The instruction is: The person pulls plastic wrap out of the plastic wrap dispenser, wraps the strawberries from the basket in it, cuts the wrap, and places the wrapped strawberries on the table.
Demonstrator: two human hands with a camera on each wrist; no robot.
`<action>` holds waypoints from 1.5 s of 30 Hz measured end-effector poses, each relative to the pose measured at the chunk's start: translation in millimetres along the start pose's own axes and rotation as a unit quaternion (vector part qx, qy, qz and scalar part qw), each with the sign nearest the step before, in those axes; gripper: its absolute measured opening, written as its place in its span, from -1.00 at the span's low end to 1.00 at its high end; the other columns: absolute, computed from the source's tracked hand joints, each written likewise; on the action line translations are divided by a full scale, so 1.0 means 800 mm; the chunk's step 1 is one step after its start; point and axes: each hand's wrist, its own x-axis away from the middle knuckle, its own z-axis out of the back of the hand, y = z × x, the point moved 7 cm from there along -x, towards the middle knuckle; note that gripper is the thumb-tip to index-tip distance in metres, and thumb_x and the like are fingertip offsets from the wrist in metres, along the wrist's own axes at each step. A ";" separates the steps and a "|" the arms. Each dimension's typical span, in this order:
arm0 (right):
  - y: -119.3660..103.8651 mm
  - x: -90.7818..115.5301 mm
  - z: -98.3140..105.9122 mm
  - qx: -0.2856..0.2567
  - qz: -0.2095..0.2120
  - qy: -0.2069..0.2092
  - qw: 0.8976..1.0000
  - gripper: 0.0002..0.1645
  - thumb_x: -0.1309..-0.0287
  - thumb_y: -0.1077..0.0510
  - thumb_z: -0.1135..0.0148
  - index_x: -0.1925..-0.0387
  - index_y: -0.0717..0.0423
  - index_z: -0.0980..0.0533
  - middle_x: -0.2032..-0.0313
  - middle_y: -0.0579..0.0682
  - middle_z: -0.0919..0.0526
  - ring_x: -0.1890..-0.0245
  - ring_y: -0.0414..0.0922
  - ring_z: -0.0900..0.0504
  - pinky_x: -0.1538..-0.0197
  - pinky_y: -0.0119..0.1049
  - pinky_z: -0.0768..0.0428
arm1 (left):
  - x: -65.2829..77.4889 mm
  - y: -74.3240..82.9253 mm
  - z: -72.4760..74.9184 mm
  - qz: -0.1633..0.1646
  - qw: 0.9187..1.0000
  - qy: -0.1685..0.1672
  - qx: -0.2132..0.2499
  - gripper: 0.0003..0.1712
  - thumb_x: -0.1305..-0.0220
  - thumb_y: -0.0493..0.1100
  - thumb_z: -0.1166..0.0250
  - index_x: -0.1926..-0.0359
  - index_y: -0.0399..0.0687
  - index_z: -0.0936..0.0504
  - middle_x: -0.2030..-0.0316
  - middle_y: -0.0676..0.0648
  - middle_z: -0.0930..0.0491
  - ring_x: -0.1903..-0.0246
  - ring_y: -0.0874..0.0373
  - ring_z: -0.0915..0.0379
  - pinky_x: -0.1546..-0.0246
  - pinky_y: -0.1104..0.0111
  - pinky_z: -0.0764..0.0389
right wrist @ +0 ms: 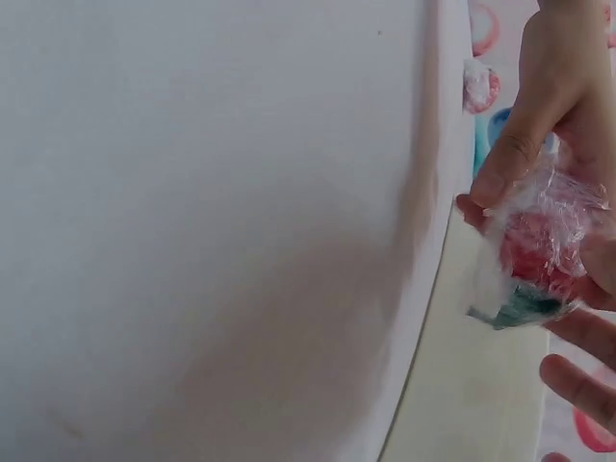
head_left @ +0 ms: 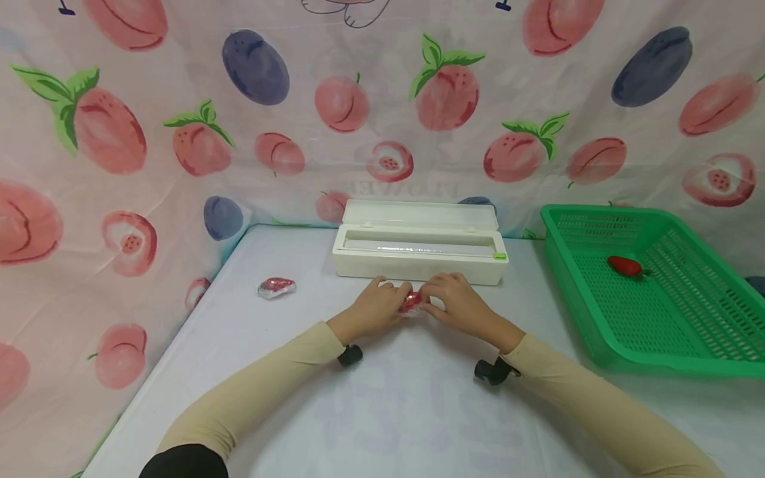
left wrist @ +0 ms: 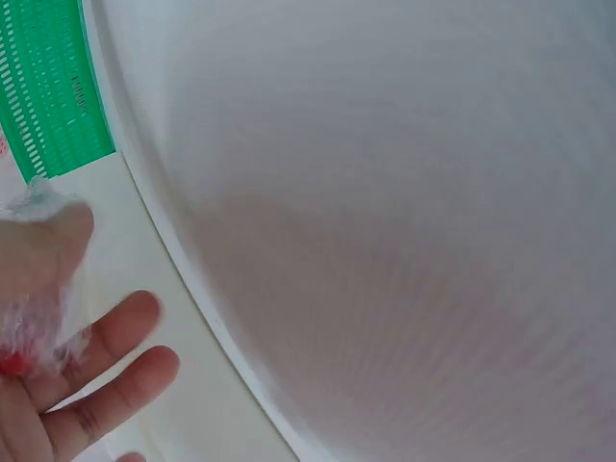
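Note:
Just in front of the white box, both hands hold one red pepper point(head_left: 410, 303) wrapped in clear cling film. My left hand point(head_left: 378, 307) pinches its left end, and my right hand point(head_left: 459, 304) grips the right side with thumb and fingers. In the right wrist view the wrapped pepper point(right wrist: 541, 252) shows red flesh and a dark green stem through crinkled film. Loose film point(left wrist: 43, 204) bunches around the thumb in the left wrist view. Another film-wrapped red pepper point(head_left: 277, 287) lies on the table to the left.
A long white cling-film dispenser box point(head_left: 418, 265) stands behind the hands, its lid point(head_left: 418, 214) raised, a film roll inside and a small green tab at the right. At right is a green plastic basket point(head_left: 574, 292) containing an unwrapped red pepper point(head_left: 626, 266). Fruit-printed cloth point(head_left: 382, 73) hangs behind.

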 end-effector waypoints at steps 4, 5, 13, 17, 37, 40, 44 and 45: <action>0.007 -0.001 -0.001 -0.027 -0.037 -0.012 0.999 -0.61 -0.03 0.06 -0.37 0.11 0.11 -0.50 0.22 -0.04 -0.66 0.04 -0.06 -0.55 -0.12 0.07 -0.39 | -0.001 0.003 0.008 -0.019 0.999 0.047 0.000 -0.65 -0.27 -0.07 -0.21 0.05 -0.09 -0.31 0.27 0.00 -0.68 0.21 0.11 -0.63 -0.02 0.25 -0.49; 0.009 -0.002 -0.002 -0.032 -0.043 -0.020 0.998 -0.55 -0.03 0.05 -0.36 0.05 0.13 -0.50 0.20 -0.04 -0.66 0.03 -0.06 -0.55 -0.13 0.07 -0.39 | -0.002 0.003 0.009 -0.022 0.998 0.056 0.003 -0.67 -0.27 -0.10 -0.20 0.04 -0.09 -0.32 0.25 0.00 -0.68 0.20 0.12 -0.62 0.01 0.27 -0.51; 0.009 0.000 0.000 -0.033 -0.012 -0.024 0.999 -0.64 0.00 0.05 -0.38 0.15 0.11 -0.60 0.23 -0.05 -0.68 0.09 -0.07 -0.55 -0.10 0.04 -0.38 | -0.002 -0.002 0.009 -0.005 0.996 0.031 0.077 -0.49 -0.17 -0.02 -0.29 -0.08 -0.06 -0.35 0.12 0.00 -0.61 0.06 0.13 -0.55 0.01 0.25 -0.49; 0.000 0.004 0.009 0.022 0.058 0.039 0.997 -0.63 0.14 0.09 -0.48 0.22 0.05 -0.59 0.25 -0.08 -0.66 0.09 -0.05 -0.53 -0.10 0.03 -0.37 | -0.004 -0.004 0.007 0.022 0.995 -0.007 0.099 -0.45 -0.16 0.14 -0.27 -0.05 -0.07 -0.44 0.18 0.01 -0.64 0.14 0.15 -0.56 0.01 0.24 -0.48; -0.004 0.002 -0.005 0.113 0.029 -0.082 0.990 -0.55 0.04 -0.09 -0.36 0.21 0.13 -0.51 0.26 -0.03 -0.66 0.11 -0.06 -0.55 -0.20 0.09 -0.33 | -0.002 0.012 0.015 -0.020 1.000 0.004 -0.005 -0.36 -0.18 0.28 -0.16 -0.03 -0.11 -0.39 0.09 -0.04 -0.56 0.01 0.09 -0.50 0.02 0.25 -0.47; -0.006 0.004 -0.007 0.162 0.044 -0.087 0.982 -0.56 -0.01 -0.14 -0.29 0.24 0.11 -0.48 0.27 -0.04 -0.66 0.13 -0.07 -0.56 -0.18 0.10 -0.35 | -0.002 0.008 0.015 -0.006 1.000 -0.018 -0.003 -0.44 -0.22 0.28 -0.12 0.03 -0.07 -0.40 0.11 -0.01 -0.61 0.05 0.12 -0.53 -0.01 0.23 -0.45; -0.007 0.005 -0.009 0.194 0.059 -0.083 0.976 -0.60 -0.05 -0.09 -0.29 0.27 0.13 -0.43 0.29 -0.01 -0.65 0.14 -0.05 -0.57 -0.15 0.10 -0.39 | -0.002 0.005 0.015 0.002 1.000 -0.028 -0.010 -0.48 -0.25 0.26 -0.09 0.08 -0.08 -0.39 0.16 -0.02 -0.66 0.11 0.11 -0.58 -0.03 0.21 -0.45; -0.008 0.005 -0.009 0.201 0.065 -0.080 0.974 -0.60 -0.04 -0.06 -0.31 0.28 0.14 -0.42 0.30 -0.01 -0.65 0.16 -0.05 -0.57 -0.14 0.10 -0.40 | -0.002 0.006 0.015 0.000 0.999 -0.026 -0.019 -0.49 -0.25 0.25 -0.10 0.09 -0.09 -0.38 0.18 -0.03 -0.66 0.14 0.11 -0.59 -0.01 0.22 -0.46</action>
